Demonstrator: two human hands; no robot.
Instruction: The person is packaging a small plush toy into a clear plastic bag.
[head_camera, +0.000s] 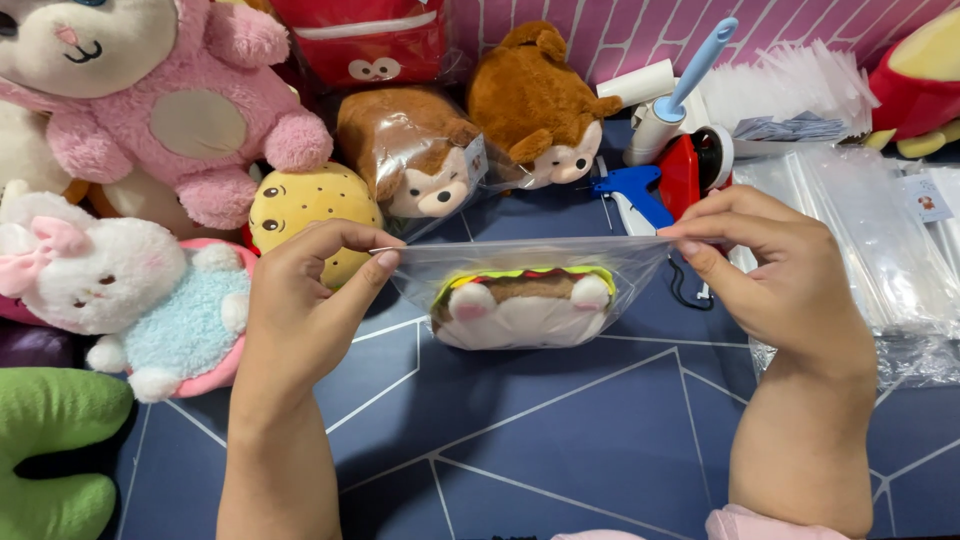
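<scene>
Pinching the top corners of a clear plastic bag (530, 262) above the middle of the dark blue mat (560, 440), the left hand (300, 300) and right hand (770, 270) should keep its mouth taut and level over the small plush toy (523, 305) inside, with bagged brown plush toys (420, 150) by the far edge.

Both forearms raised, left hand (305, 300) & right hand (770, 265) pinched shut, thumbs vs forefingers, held apart.

navy line-patterned table (560, 440), brown-white plush (525, 305)
</scene>
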